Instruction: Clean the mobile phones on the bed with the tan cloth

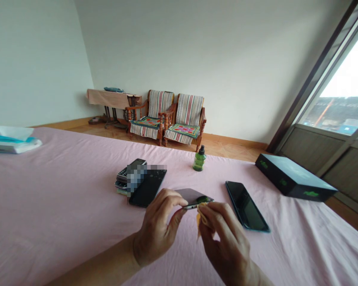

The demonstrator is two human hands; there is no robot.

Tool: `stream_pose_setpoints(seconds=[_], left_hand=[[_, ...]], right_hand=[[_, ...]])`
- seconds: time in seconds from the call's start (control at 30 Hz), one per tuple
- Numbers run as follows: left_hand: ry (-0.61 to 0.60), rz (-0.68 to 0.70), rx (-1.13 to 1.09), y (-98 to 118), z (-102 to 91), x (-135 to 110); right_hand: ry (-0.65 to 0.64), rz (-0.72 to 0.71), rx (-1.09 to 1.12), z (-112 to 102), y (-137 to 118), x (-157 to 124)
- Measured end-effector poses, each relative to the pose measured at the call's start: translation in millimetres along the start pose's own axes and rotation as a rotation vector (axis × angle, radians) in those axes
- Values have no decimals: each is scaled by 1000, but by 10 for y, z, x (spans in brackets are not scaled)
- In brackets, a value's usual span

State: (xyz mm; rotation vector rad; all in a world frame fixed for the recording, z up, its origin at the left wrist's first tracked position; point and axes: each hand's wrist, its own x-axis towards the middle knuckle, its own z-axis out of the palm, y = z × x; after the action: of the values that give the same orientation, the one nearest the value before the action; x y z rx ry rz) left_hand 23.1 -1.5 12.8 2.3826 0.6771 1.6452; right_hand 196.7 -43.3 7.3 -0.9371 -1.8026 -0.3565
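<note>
My left hand point(158, 226) pinches a dark smartphone point(193, 197) by its near end and holds it above the pink cloth. My right hand point(223, 238) is closed on a small yellowish cloth point(200, 216) and presses it against the phone's near edge. Both hands meet at the middle front of the table.
A second black phone point(247, 206) lies to the right. A stack of phones point(139, 180) lies to the left, a small green bottle point(199, 159) behind. A black box point(295, 177) sits far right, a tissue pack point(10, 141) far left. Two striped chairs point(168, 119) stand beyond the pink-covered table point(62, 198).
</note>
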Motion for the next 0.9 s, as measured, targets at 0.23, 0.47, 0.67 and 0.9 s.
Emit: stream_pose_setpoints(seconds=[0.23, 0.47, 0.67, 0.9], left_hand=[[-4, -3, 2, -15, 12, 5], [7, 4, 14, -13, 11, 28], [-9, 2, 3, -32, 10, -11], [-18, -5, -3, -39, 23, 10]], right_hand=[[-22, -28, 3, -16, -1, 10], [-9, -32, -9, -48, 11, 44], [-54, -98, 35, -29, 8, 27], [-37, -66, 36, 7, 5, -7]])
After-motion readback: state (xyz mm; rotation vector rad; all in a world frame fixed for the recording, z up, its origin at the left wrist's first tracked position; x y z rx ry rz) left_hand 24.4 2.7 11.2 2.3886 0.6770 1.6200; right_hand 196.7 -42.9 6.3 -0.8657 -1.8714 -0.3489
